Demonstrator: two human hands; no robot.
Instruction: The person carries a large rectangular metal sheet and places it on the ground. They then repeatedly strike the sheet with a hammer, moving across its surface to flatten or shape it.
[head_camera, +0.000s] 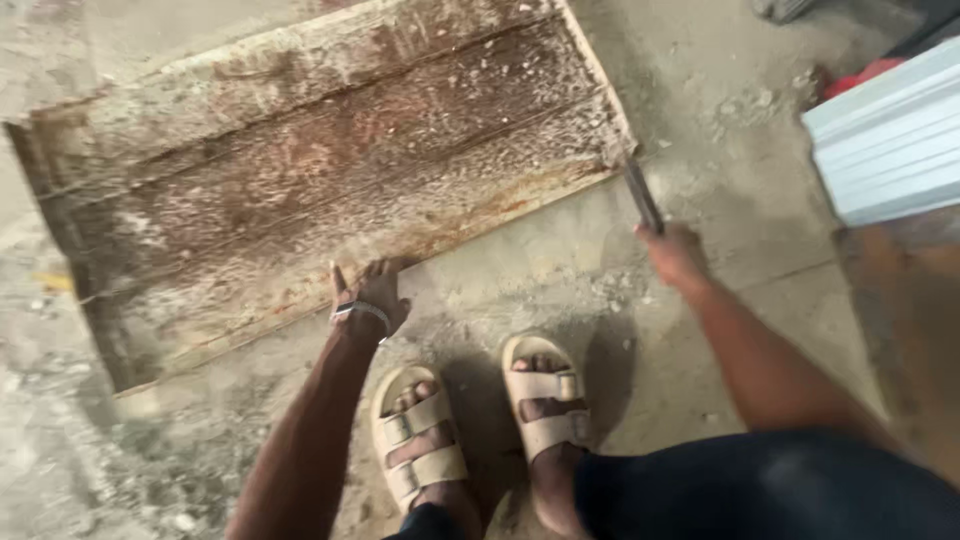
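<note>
A large rusty, crusted formwork panel (320, 170) lies on the concrete floor in front of me. My left hand (372, 293), with a band at the wrist, rests on the panel's near edge. My right hand (673, 252) grips a dark narrow tool (642, 196), whose tip reaches the panel's right corner. The tool's shape is blurred, so I cannot tell its kind.
My two feet in beige sandals (480, 420) stand on the dusty floor just below the panel. A stack of white ribbed sheets (890, 140) lies at the right, with something red (860, 75) behind it. Crumbs of debris lie scattered on the floor.
</note>
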